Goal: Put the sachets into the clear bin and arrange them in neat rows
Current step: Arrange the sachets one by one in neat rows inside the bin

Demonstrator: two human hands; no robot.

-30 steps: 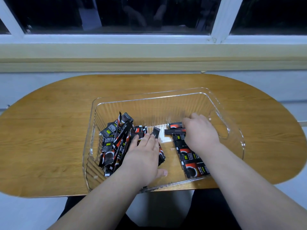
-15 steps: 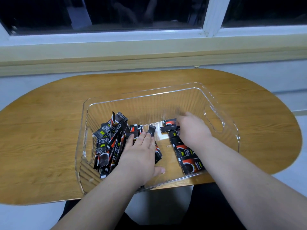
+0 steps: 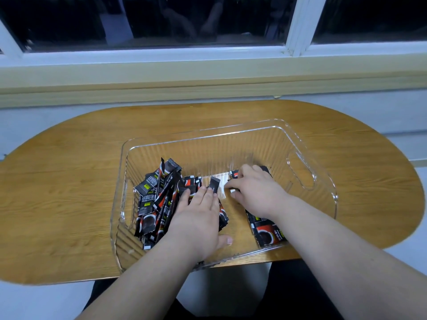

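Note:
A clear ribbed bin (image 3: 302,172) with handle cut-outs stands on the wooden table. Inside it, on the left, lies a loose heap of black-and-red coffee sachets (image 3: 157,199). My left hand (image 3: 198,218) rests flat on the right side of that heap, fingers straight. To the right, a few sachets (image 3: 268,232) lie side by side in a row. My right hand (image 3: 256,190) lies over the far end of this row with its fingers curled on the sachet ends; whether it grips one is hidden.
The oval wooden table (image 3: 69,204) ends close to my body at its near edge. Behind it run a grey wall, a pale sill (image 3: 208,72) and a dark window. The far part of the bin floor is bare.
My right hand has shifted slightly leftward over the far ends of the row. My left hand stays on the heap. The camera view moved a little.

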